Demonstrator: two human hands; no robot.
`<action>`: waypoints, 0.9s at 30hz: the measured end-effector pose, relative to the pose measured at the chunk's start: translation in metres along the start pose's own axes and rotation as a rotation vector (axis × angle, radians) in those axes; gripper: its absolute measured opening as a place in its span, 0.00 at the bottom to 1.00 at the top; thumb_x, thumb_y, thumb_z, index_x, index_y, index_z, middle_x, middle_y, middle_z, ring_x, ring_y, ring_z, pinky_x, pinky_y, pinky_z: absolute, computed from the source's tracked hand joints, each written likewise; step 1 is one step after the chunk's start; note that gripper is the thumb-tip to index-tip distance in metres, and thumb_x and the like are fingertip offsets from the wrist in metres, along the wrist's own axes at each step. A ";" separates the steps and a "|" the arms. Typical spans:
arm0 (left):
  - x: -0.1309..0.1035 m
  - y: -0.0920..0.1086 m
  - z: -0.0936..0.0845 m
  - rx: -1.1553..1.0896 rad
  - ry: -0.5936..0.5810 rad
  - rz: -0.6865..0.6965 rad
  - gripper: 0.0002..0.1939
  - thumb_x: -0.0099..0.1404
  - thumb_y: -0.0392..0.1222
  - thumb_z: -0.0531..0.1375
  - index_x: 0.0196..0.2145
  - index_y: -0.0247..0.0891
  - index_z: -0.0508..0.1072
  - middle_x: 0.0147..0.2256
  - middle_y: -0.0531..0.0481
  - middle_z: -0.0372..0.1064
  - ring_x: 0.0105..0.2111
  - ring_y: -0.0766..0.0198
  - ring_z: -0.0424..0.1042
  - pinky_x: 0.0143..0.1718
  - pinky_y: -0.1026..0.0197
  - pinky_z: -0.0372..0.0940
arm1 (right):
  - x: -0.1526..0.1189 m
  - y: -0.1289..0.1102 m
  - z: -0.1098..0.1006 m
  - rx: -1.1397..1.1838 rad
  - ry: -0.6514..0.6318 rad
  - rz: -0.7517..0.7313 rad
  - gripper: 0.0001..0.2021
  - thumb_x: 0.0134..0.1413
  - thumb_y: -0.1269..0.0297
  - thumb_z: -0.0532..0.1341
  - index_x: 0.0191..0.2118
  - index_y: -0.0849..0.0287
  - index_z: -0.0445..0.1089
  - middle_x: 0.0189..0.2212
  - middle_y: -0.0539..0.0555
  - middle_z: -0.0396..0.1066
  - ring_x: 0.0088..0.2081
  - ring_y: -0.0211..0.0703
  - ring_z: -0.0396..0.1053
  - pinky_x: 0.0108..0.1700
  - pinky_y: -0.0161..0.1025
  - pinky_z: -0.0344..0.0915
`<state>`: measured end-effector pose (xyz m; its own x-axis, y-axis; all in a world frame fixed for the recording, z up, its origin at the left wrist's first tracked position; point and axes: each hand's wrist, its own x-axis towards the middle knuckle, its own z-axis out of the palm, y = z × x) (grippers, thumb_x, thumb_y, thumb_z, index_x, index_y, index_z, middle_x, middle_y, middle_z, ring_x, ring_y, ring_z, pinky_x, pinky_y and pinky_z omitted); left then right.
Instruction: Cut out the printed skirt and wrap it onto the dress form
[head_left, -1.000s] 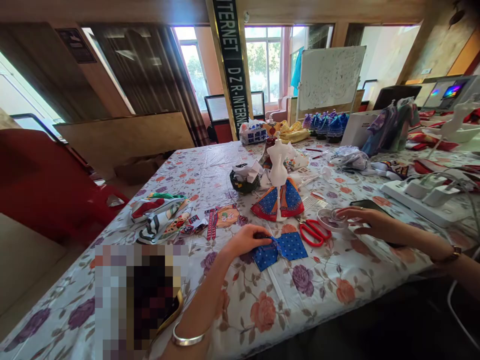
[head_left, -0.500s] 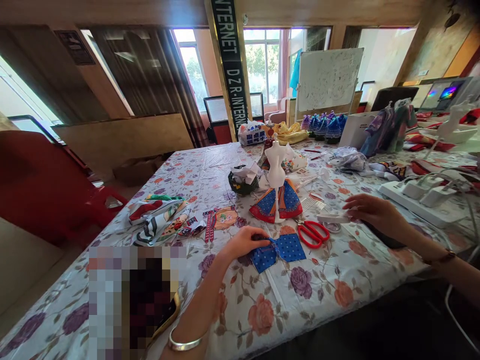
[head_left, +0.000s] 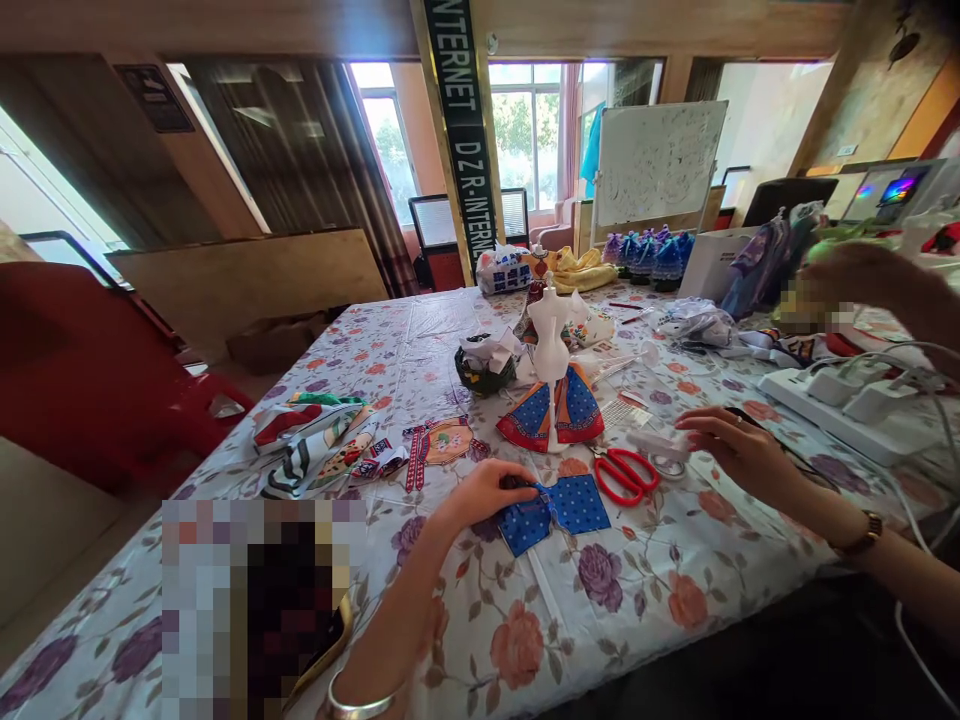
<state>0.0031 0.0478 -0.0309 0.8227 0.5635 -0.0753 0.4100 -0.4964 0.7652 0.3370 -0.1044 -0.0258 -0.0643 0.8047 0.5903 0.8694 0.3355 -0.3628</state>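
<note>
My left hand [head_left: 491, 492] lies on the blue dotted cloth [head_left: 583, 503], its thumb and fingers closed on the left part. The cloth rests on the table in two joined flaps. My right hand [head_left: 739, 450] is over the table to the right, fingers stretched out and apart. Just at its fingertips is a blurred white stick-like object [head_left: 649, 440]; its kind is unclear. Between the hands lie red-handled scissors [head_left: 627, 476]. Behind the cloth stands a small white mannequin [head_left: 550, 335], with a blue, orange and red doll skirt [head_left: 517, 415] around its stand.
A white power strip [head_left: 836, 415] with plugs and cables sits to the right. Another person's blurred hand [head_left: 862, 275] is at the upper right. Left of the mannequin lie an orange patterned cloth piece [head_left: 444, 440] and a fabric pile [head_left: 319, 440]. A dark green bowl [head_left: 480, 375] stands farther back.
My right hand has moved slightly down, and the white object is now blurred at its fingertips. Another person's hand has come into view at the upper right. My left hand stays on the cloth.
</note>
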 end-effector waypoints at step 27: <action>0.002 -0.002 0.000 0.000 -0.002 -0.015 0.15 0.57 0.47 0.58 0.36 0.33 0.75 0.29 0.51 0.71 0.28 0.69 0.64 0.28 0.70 0.57 | 0.040 0.104 -0.055 -0.297 0.198 0.563 0.09 0.58 0.64 0.55 0.43 0.58 0.68 0.43 0.56 0.69 0.43 0.45 0.68 0.45 0.45 0.65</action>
<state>0.0035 0.0498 -0.0327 0.8172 0.5696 -0.0876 0.4222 -0.4883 0.7638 0.4520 -0.0639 -0.0003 0.5051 0.7032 0.5004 0.8441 -0.2815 -0.4565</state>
